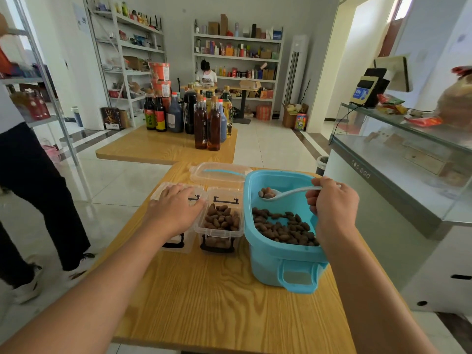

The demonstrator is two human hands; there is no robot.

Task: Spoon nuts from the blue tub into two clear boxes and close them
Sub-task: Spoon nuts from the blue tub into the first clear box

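The wooden tabletop [217,297] carries everything; on its right side stands the blue tub [286,261], the biggest item, rigid plastic with a moulded handle on its near end, its floor partly covered with brown nuts [283,229] heaped toward the near wall; it looks light enough to slide if nudged. Touching its left wall sits an open clear box [220,223], roughly full of nuts, thin-walled and probably flexible, with black latches at both ends; it is best steadied by its rim or end. Just left of that is a second clear box [178,221], lid on, under the left hand [176,208], which lies flat on top with fingers straight and slightly spread, pressing or steadying. A loose clear lid [219,172] rests behind the boxes. The right hand [332,203] hangs over the tub, wrist bent, fingers curled round the end of a white spoon [288,193]; its bowl holds a few nuts above the tub's far end. The nuts are small, hard and smooth, likely to roll off a tilted spoon, so I judge a level carry toward the open box is needed.
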